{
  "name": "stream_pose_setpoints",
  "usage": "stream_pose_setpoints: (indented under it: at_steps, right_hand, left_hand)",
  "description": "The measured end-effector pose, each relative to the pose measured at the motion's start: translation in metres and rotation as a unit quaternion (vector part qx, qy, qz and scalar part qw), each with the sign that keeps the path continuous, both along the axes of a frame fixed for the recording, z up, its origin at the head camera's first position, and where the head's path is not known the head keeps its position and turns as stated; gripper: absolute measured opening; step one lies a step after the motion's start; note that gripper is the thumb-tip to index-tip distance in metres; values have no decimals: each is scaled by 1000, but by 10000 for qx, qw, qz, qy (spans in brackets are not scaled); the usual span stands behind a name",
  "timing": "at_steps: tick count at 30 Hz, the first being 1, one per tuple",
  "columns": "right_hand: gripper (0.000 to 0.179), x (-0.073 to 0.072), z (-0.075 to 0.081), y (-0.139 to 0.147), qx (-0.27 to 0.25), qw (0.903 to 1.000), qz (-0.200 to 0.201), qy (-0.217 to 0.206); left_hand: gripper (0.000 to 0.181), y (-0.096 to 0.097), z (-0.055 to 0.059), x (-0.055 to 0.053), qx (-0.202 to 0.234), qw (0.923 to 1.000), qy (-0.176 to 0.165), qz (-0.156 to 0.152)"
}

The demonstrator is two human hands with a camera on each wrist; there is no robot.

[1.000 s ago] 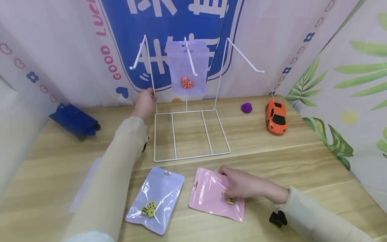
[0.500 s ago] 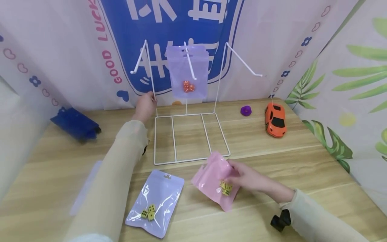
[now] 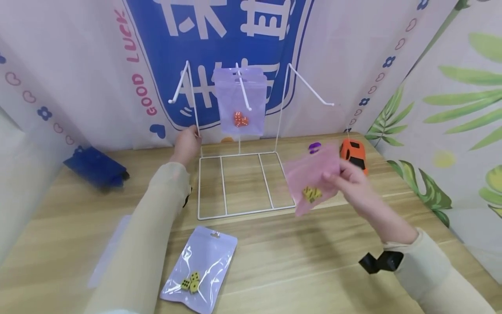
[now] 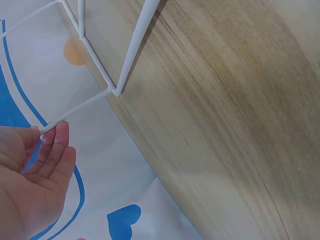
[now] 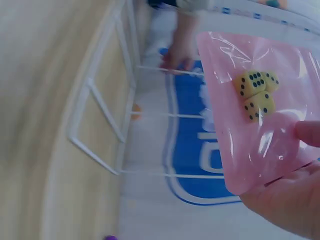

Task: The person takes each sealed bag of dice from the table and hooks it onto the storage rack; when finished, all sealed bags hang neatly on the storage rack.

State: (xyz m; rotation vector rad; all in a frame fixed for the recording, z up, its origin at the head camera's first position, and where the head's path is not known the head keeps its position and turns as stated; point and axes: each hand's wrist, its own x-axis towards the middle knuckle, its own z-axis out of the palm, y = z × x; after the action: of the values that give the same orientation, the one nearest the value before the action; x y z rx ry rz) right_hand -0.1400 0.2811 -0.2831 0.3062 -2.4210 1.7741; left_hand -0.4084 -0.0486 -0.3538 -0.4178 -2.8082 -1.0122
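Observation:
My left hand pinches the left upright of a white wire rack; in the left wrist view the thumb and fingertips meet on the rod. My right hand holds a pink zip pouch by its side edge, lifted above the table near the rack's front right corner. Several yellow dice show through the pouch in the right wrist view. On the rack's middle hook hangs a lilac pouch with orange dice. The left and right hooks carry nothing.
A lilac pouch with yellow dice lies in front of the rack. A blue item lies at the back left, and another lilac piece shows beside the left sleeve. An orange toy car and a purple object are at the back right.
My right hand has picked the pink pouch up off the table and carried it up and to the right, toward the rack's right side. The left hand stays on the upright.

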Motion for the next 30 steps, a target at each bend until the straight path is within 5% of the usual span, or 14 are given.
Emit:
stream_pose_setpoints:
  at_steps: [4,10,30]
  right_hand:
    - [15,-6,27,7,-656,9970,-158,372]
    - [10,-14,47,15,-1066,9932,-408,208]
    - [17,-43,45,15,-516,9919,-1075,-430]
  left_hand:
    - [13,-1,-1,-1,-28,10000,-10,3]
    - [12,-1,-1,-1,-106,9999,54,-1]
    - [12,-1,1,1,-237,9997,105,17]
